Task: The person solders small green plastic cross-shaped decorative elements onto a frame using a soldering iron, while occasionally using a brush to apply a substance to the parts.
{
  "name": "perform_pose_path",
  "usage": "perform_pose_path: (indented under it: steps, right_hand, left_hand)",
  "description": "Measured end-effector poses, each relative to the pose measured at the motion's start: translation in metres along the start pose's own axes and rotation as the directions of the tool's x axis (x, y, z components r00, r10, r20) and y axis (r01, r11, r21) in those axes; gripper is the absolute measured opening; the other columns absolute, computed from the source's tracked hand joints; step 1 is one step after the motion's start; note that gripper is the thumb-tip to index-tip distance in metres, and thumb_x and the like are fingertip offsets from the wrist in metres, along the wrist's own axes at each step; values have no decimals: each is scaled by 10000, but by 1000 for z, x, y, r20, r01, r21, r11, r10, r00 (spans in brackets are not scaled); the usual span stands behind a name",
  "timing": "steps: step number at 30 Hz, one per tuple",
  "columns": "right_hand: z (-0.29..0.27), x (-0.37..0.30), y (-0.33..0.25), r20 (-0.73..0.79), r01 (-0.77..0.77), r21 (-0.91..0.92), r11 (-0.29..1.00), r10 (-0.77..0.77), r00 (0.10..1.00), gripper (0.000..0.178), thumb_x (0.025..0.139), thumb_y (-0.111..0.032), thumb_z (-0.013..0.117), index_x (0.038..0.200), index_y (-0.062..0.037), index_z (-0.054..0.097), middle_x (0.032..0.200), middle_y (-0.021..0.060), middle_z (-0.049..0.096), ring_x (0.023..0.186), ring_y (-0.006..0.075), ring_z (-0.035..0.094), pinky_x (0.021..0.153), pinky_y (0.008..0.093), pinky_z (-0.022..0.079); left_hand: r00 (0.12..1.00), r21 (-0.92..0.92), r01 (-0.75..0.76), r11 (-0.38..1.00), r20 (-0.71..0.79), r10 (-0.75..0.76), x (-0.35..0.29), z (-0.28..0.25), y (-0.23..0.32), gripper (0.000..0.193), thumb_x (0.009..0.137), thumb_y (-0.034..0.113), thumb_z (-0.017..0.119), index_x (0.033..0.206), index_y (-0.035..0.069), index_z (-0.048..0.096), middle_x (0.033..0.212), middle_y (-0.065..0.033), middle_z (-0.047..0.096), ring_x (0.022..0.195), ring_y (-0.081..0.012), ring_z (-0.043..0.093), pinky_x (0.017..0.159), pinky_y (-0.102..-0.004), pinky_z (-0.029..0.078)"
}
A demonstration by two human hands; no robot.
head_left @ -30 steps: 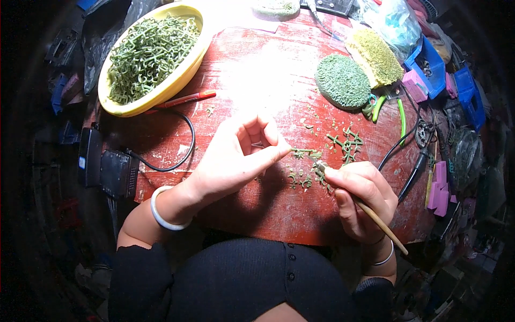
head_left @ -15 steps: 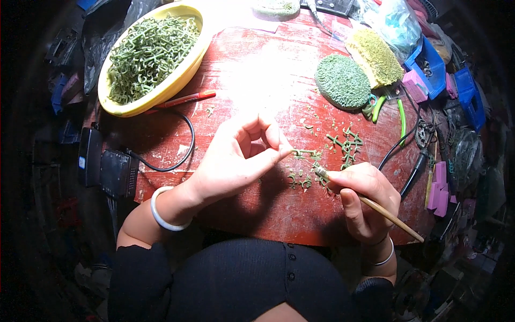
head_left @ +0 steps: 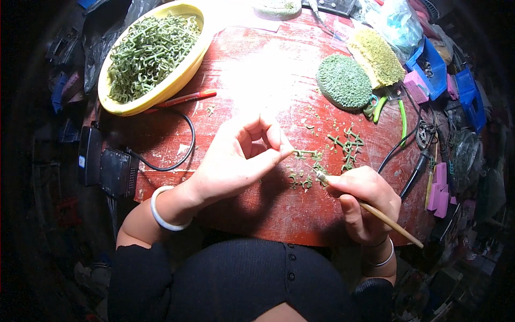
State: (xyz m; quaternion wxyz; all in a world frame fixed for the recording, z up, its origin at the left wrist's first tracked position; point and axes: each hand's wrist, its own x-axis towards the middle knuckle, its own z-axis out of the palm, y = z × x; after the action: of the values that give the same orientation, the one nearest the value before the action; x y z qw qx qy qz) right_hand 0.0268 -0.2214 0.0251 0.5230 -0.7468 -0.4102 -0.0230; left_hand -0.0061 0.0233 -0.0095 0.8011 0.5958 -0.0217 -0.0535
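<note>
Red table (head_left: pixel 257 70) fills the middle of the frame, with a yellow bowl (head_left: pixel 185 75) at upper left. At centre, your left hand (head_left: pixel 236 158) pinches a green piece (head_left: pixel 306 153); it looks light and bendy, so hold its stem. Your right hand (head_left: pixel 365 201) grips a brush (head_left: pixel 375 212).
</note>
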Motion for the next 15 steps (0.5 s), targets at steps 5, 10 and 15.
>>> perform_pose_path:
  steps: [5, 10, 15]
  right_hand:
    - [4, 0, 6, 32, 123, -74, 990, -120, 992, 211, 866, -33, 747, 1064, 35, 720, 809, 128, 669, 683, 253, 658, 622, 336, 540]
    - [4, 1, 3, 9, 126, -80, 989, -126, 992, 206, 858, -20, 748, 1055, 34, 719, 809, 129, 674, 679, 255, 663, 612, 340, 544]
    - [5, 1, 4, 8, 121, -89, 989, -121, 993, 208, 857, -18, 750, 1056, 33, 714, 802, 131, 677, 680, 263, 670, 609, 342, 548]
  left_hand:
    - [1000, 14, -5, 1000, -5, 5, -1, 2, 1, 214, 899, -103, 651, 927, 58, 512, 973, -57, 623, 943, -127, 617, 898, -305, 515]
    - [991, 174, -116, 978, -52, 126, -5, 6, -1, 120, 903, -65, 625, 947, 33, 572, 942, -19, 626, 916, -82, 629, 787, -244, 533]
    - [988, 235, -144, 961, -29, 155, -6, 6, -2, 123, 893, -70, 629, 953, 26, 580, 931, -16, 627, 879, -75, 631, 729, -226, 528]
